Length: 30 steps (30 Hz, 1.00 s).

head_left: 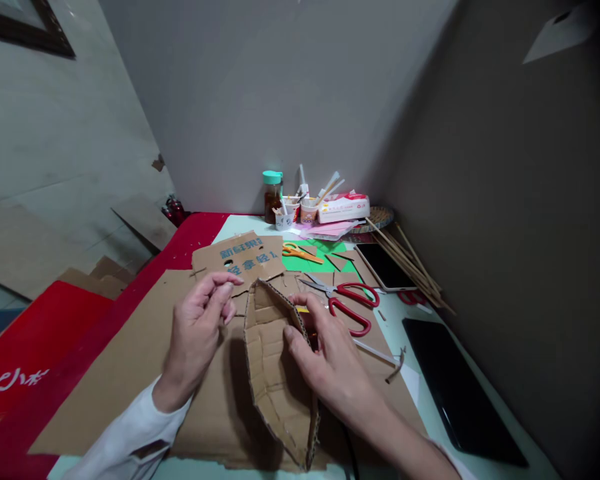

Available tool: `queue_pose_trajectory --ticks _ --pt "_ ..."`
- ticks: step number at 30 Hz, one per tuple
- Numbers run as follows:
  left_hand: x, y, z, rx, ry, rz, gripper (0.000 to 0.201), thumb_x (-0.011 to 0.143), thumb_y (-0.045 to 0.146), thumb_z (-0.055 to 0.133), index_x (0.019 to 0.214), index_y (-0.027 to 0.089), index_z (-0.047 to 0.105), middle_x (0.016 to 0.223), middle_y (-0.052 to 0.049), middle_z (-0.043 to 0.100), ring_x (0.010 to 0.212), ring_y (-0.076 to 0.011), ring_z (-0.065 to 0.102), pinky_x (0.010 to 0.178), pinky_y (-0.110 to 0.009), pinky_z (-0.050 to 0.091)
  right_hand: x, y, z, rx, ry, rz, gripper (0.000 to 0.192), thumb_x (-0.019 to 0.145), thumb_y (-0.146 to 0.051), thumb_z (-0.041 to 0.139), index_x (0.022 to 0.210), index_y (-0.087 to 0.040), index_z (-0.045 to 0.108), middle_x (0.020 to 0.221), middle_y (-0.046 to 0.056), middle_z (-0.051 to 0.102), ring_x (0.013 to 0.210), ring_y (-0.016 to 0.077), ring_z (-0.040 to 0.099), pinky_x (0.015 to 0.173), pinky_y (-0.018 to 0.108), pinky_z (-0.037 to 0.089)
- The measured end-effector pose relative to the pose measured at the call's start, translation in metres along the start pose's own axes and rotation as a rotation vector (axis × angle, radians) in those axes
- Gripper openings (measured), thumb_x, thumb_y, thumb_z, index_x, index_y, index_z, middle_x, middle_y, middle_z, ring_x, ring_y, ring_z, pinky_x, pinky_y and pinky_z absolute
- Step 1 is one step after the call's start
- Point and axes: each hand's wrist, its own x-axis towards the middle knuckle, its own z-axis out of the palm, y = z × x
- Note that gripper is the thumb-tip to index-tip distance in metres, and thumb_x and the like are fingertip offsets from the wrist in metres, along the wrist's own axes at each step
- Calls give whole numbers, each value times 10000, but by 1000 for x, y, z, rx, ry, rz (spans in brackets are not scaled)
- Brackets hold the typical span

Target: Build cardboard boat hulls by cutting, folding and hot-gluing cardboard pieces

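A boat-shaped piece of folded cardboard (275,347) with raised side walls stands out in the middle, its pointed ends facing away and toward me. My right hand (327,343) grips its right wall, thumb inside and fingers outside. Left of its far tip, my left hand (200,327) is closed in a pinch, apart from the cardboard boat; whatever the fingertips hold is too small or hidden to name. Red-handled scissors (353,303) lie just beyond my right hand.
A large cardboard sheet (130,347) covers the near table. Farther back are printed cardboard (245,257), yellow scissors (303,253), a jar (273,199), paper cups (309,212) and a tissue pack (344,209). Right: a tablet (387,265), wooden sticks (407,260) and a black slab (460,390).
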Motion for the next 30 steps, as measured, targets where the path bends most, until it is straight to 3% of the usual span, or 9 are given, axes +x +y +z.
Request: queue_pose_trajectory --ticks 4,8,13,20,25,27,30 --pt "0 2 3 48 -16 -65 197 904 322 594 752 196 599 522 84 411 402 -69 357 405 -231 224 2 2 -1 -13 -3 12 316 864 -319 454 1149 -209 536 837 39 623 721 222 547 686 358 405" --pt "2 2 1 80 -49 -111 283 861 349 627 639 185 561 505 77 407 387 -64 319 394 -228 177 3 5 -2 1 23 18 340 855 -363 464 1130 -191 563 772 32 611 674 213 541 628 325 402" --pt "8 -1 3 49 -94 -133 371 810 374 680 541 179 514 487 61 433 466 -83 353 454 -205 264 4 11 2 64 45 3 338 835 -383 495 1090 -185 597 735 19 603 644 199 545 621 313 393" --pt "11 -4 10 -87 -180 -200 152 758 305 708 713 162 681 711 -16 667 680 -155 601 652 -250 479 12 22 9 201 11 50 354 848 -387 503 1135 -181 525 745 -14 561 599 155 505 557 262 378" --pt "11 -7 10 -169 -138 -201 91 757 226 662 831 179 688 820 -34 724 766 -170 673 726 -274 517 14 22 8 193 31 45 363 850 -389 510 1140 -171 506 700 -33 523 601 160 494 559 265 383" --pt "10 -10 9 -182 -111 -184 29 734 180 629 748 184 653 825 -42 740 801 -187 682 764 -300 521 13 22 8 178 38 30 357 861 -389 508 1147 -176 504 731 -21 550 632 168 522 579 274 394" --pt "9 -14 6 -189 -50 -141 138 730 135 545 611 204 533 727 -34 739 796 -202 679 819 -338 506 12 23 8 148 35 4 334 878 -375 504 1152 -183 502 772 -2 588 695 184 572 609 284 419"
